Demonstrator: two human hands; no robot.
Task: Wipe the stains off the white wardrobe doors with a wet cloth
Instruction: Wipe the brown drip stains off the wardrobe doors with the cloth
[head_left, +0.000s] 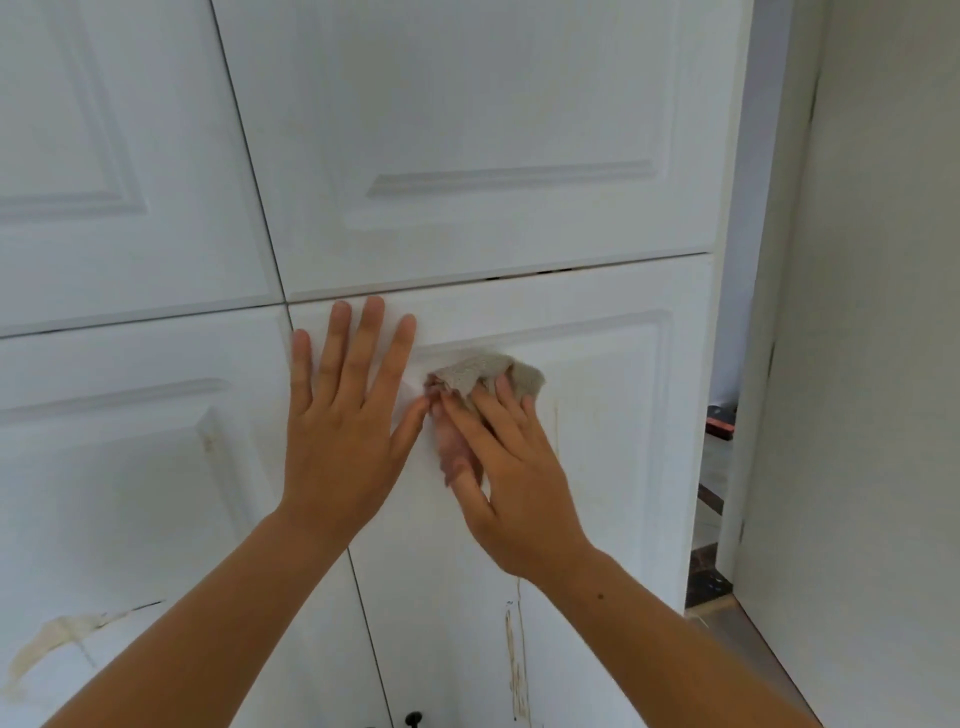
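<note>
Left hand: the left hand (349, 415) is lying flat against the lower right door (613, 467), near that door's top left corner, fingers spread and released, grasping nothing.
Right hand: the right hand (506, 467) is pressing the cloth (485, 371) against the same door, fingers extended over it and pinning it to the panel.
Arms: both bare forearms are reaching up from the bottom edge of the view.
Count: two hands, one cloth, four door panels in view, one dark knob (414, 718) at the bottom edge.
Cloth: beige and crumpled, bunching past the fingertips at the upper left corner of the raised moulding.
Stains: yellowish drips (514, 660) are running down the lower right door; a pale smear (49, 642) is marking the lower left door (130, 493).
</note>
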